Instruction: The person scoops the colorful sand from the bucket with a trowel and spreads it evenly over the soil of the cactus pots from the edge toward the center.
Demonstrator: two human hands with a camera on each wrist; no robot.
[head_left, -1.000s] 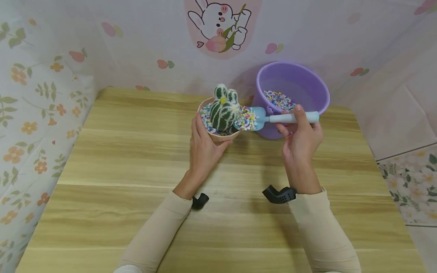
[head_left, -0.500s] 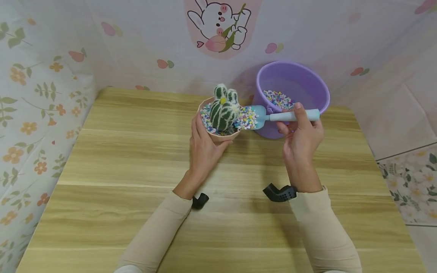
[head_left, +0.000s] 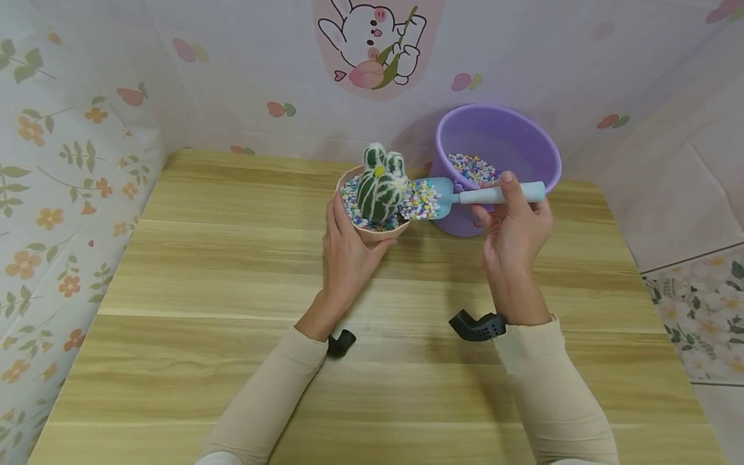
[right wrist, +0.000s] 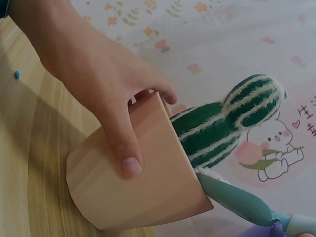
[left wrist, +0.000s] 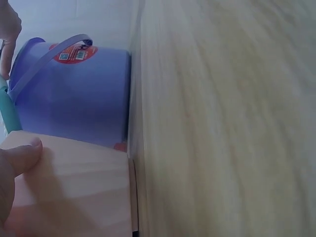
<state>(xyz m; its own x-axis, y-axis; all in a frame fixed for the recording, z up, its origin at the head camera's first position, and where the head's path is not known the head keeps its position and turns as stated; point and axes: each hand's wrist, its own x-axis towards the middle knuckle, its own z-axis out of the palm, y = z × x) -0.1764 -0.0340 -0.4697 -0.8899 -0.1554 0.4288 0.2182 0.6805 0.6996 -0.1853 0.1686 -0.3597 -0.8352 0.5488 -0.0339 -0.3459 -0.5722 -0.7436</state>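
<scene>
My left hand (head_left: 347, 255) grips a peach-coloured flower pot (right wrist: 165, 185), its thumb along the outer wall near me. A green cactus with fuzzy white stripes (head_left: 378, 197) and a yellow spot stands in the pot, with colourful small pebbles (head_left: 351, 194) around it. In my right hand (head_left: 517, 239) is the white handle of a light blue trowel (head_left: 446, 196), pinched with the thumb on top. Its blade carries a heap of multicoloured pebbles (head_left: 423, 201), and the tip is right at the pot's right rim. The right wrist view shows the trowel's underside against that rim.
A purple bucket (head_left: 543, 152) with more pebbles (head_left: 473, 169) in it stands behind the trowel, against the patterned wall cloth (head_left: 232, 58). On the wooden table (head_left: 221, 271), a single blue pebble (right wrist: 17, 75) lies near the left forearm in the right wrist view.
My right hand has raised the trowel's handle slightly, away from me, while the tip has stayed at the pot's rim. The left hand and the pot hold still.
</scene>
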